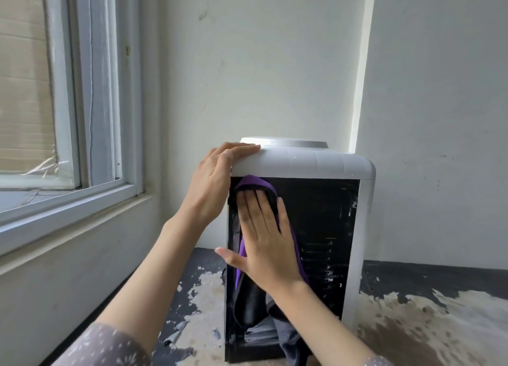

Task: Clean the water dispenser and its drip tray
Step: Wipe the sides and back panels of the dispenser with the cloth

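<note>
Dispenser: the water dispenser (302, 228) stands on the worn, peeling desk (426, 324), close to the wall (275, 63) and beside the window (68, 91); its black panel faces the person
Left hand: the left hand (217, 184) lies over the white top corner, fingers (242, 147) straight and together on the top edge, likely to steady the unit so wiping does not push it back
Right hand: the right hand (264, 236) is flat on the cloth, fingers slightly spread, thumb out to the side, pressing rather than gripping so a wide patch gets rubbed
Cloth: the purple and dark cloth (253, 283) is trapped between palm and panel, its loose end hanging down
Panel: pale streaks show, possibly dust or scuffs; hard to tell
Drip tray: not in view, probably on the far side
</note>
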### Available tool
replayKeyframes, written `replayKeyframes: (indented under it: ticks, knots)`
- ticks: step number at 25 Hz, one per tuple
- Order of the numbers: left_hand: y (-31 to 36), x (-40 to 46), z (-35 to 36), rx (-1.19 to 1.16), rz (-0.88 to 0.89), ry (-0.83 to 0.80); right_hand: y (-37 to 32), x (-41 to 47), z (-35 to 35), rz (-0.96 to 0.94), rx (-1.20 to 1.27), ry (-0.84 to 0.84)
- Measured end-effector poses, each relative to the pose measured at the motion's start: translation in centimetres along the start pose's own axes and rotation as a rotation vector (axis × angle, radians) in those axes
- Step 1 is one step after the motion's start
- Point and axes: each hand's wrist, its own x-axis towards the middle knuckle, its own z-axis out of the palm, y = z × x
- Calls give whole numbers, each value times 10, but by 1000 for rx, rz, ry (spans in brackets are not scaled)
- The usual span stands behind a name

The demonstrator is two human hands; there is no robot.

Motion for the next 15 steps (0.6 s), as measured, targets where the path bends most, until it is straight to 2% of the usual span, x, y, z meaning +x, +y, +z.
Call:
replayKeyframes:
  ticks: [4, 8, 10, 15]
  knots:
    - [2, 2, -5, 21, -36, -75, 16, -39, 9, -248, -76, -27]
    - [6, 0, -9, 44, -49, -109, 18, -87, 11, -371, -41, -101]
    - [6, -1, -10, 45, -52, -132, 18, -95, 3, -373, 43, -111]
    - [1, -6, -13, 8, -7, -165, 22, -32, -18, -205, 166, 85]
